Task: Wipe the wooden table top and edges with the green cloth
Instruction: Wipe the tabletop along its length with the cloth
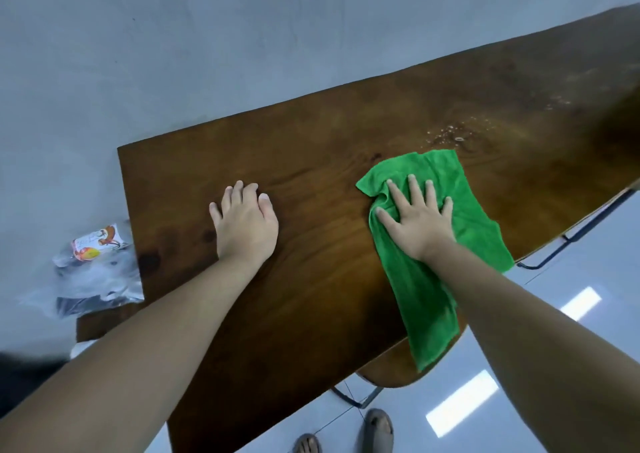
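The wooden table top point(311, 161) runs from the lower left to the upper right, set against a grey wall. A green cloth point(446, 182) lies on it near the front edge, and its lower end hangs over that edge. My right hand point(420, 222) presses flat on the cloth with the fingers spread. My left hand point(246, 225) rests palm down on the bare wood to the left of the cloth, holding nothing. Water droplets point(450, 133) sit on the wood just beyond the cloth.
A clear plastic bag point(93, 265) with a printed packet lies past the table's left end. A wooden stool seat point(391, 369) and dark metal frame bars point(571, 241) show below the front edge. Sandalled feet point(379, 428) stand on the glossy tiled floor.
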